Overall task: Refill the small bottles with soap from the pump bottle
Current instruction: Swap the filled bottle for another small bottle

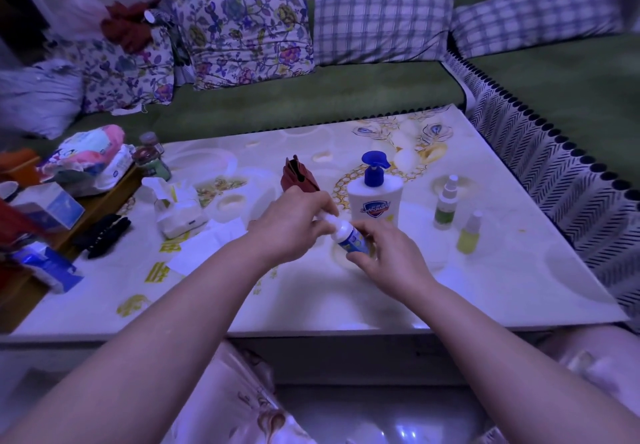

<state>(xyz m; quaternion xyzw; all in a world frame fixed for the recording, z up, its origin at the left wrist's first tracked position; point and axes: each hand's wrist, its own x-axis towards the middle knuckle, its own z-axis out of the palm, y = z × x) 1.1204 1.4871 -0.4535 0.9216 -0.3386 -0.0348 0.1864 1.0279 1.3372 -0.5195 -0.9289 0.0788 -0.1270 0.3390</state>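
A small white bottle [349, 238] with a blue and yellow label is tilted over the middle of the table. My right hand [388, 253] grips its body from the right. My left hand [294, 221] curls round its white cap end at the upper left. Just behind stands the white pump bottle [375, 201] with a blue pump head. Two small spray bottles stand to the right: one with a green label [445, 204] and a yellow-green one [469, 234] nearer me.
The patterned table [502, 287] also bears a red-brown pouch [299, 175], a tissue pack [180, 216], a black hair clip [104, 234] and loose papers. Boxes and packets crowd the left edge. A green sofa with cushions runs behind and to the right.
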